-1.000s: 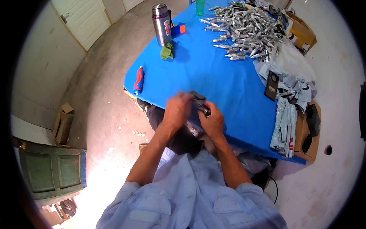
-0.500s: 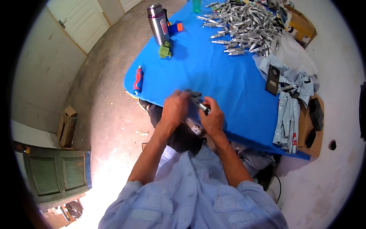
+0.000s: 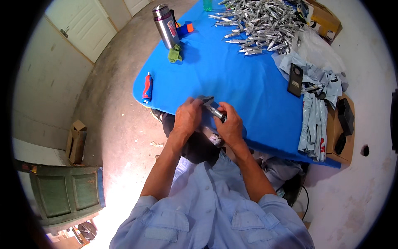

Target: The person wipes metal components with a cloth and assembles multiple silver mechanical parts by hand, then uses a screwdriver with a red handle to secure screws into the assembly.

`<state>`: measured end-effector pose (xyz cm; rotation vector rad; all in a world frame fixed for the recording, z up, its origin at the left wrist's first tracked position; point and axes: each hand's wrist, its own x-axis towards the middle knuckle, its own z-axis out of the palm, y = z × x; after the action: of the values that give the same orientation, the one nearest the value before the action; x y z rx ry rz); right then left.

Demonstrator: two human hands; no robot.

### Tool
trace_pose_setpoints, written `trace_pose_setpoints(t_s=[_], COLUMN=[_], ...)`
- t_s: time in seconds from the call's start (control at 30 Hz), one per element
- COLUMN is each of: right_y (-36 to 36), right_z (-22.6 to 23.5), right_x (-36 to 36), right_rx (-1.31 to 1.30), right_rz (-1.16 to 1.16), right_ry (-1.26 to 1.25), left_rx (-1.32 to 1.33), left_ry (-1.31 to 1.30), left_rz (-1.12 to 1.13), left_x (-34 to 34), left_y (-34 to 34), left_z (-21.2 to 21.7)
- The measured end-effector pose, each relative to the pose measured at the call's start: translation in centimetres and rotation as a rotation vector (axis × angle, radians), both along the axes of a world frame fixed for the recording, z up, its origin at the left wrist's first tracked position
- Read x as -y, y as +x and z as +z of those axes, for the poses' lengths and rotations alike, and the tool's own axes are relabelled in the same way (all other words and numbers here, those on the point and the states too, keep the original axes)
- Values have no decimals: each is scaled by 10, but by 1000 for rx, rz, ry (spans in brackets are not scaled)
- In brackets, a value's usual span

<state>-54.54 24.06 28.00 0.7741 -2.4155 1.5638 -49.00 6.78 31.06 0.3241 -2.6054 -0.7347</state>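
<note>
Both my hands are at the near edge of the blue-covered table (image 3: 244, 89), holding a slim silver metal tube (image 3: 214, 111) between them. My right hand (image 3: 230, 125) is closed round its dark near end. A dark grey cloth (image 3: 206, 99) lies at the tube's far end, pinched by my left hand (image 3: 188, 118). The left fingertips are partly hidden behind that hand. At the far right of the table is a large heap of similar silver pieces (image 3: 265, 27).
A red and blue hand tool (image 3: 147, 88) lies at the left edge. Behind it stand a steel thermos (image 3: 166, 31) and a crumpled green cloth (image 3: 175, 54). To the right are a dark phone (image 3: 295, 80), grey plastic packets (image 3: 311, 124) and an open cardboard box (image 3: 347, 149).
The view has shifted slightly. My left hand, blurred earlier, shows more clearly beside the cloth. Both hands keep their hold on the cloth and the silver tube.
</note>
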Motion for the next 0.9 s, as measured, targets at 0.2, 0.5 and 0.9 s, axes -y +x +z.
trace_pose_setpoints(t_s=[0.2, 0.5, 0.9], right_y=[9, 9, 10], right_z=[19, 6, 3], right_x=[-18, -24, -24], right_rx=[44, 112, 3], right_rz=[61, 3, -3], right_ry=[-48, -40, -75], left_rx=[-19, -26, 30], left_ry=[26, 52, -104], left_rz=[11, 9, -137], left_x=[0, 0, -41], left_y=[2, 3, 11], left_z=[-4, 0, 15])
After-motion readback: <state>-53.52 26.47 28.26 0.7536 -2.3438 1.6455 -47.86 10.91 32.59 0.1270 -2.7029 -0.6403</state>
